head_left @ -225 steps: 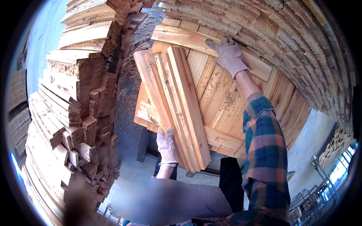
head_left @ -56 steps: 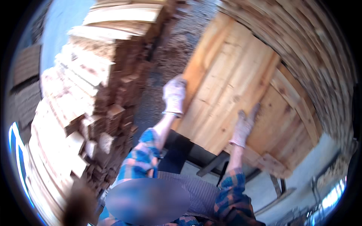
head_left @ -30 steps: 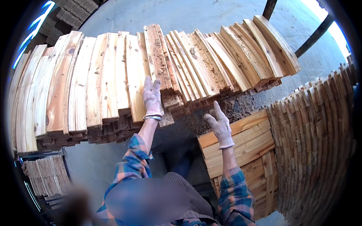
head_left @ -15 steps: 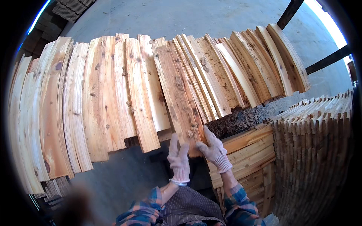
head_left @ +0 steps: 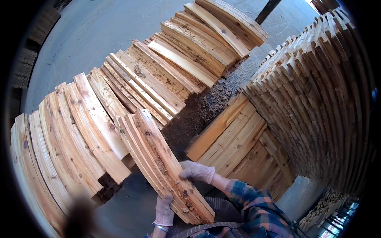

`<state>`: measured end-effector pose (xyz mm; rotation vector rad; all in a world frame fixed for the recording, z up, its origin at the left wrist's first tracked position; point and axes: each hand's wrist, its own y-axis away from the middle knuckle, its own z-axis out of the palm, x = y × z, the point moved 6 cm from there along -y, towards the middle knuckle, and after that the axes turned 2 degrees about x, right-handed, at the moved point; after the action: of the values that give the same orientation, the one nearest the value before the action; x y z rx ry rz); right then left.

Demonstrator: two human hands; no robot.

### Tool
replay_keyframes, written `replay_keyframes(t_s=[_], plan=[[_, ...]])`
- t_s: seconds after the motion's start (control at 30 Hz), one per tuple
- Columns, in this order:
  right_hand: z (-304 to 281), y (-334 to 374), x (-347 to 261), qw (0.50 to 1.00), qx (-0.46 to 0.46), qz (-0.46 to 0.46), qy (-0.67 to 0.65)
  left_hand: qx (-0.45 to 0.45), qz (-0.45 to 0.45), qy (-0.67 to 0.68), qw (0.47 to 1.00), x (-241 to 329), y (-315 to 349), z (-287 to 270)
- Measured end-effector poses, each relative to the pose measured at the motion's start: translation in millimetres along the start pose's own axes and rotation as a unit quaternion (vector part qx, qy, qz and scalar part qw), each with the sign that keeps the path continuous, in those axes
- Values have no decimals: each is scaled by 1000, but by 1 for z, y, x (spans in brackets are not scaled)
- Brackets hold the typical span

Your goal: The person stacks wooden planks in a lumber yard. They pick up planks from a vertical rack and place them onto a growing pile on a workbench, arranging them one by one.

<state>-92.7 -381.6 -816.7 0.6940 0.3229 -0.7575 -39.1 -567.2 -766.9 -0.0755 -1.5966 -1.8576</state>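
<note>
Close to my body, a few rough wooden planks are held together at a slant, their long edges side by side and marked with knots and bark. My left hand, in a pale knitted glove, is closed on their left edge by the near end. Against the right edge, about midway along, my gloved right hand grips with curled fingers. The far end of these planks overlaps the row of loose boards; whether it rests on them I cannot tell.
More boards continue the row toward the far right. Dark crumbly debris lies along its near side. A stack of flat planks stands to my right, beside a tall pile of boards. A dark post rises behind.
My view has turned to the right. The planks between my hands have come off the row toward my body, and both hands now grip them farther along their sides.
</note>
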Motion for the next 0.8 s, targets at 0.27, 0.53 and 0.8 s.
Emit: replay_keyframes(t_s=[0.27,0.53,0.8], plan=[[-7,94,7,955,51,-242,-165,-103,250,-444,854,-37,25,57],[-165,337,171,794,419,-430,-94,-423,-5,-511,748,-273,7,138],[-351,460,385,660,715,-205,-103,-384,7,-565,731,-465,-102,173]])
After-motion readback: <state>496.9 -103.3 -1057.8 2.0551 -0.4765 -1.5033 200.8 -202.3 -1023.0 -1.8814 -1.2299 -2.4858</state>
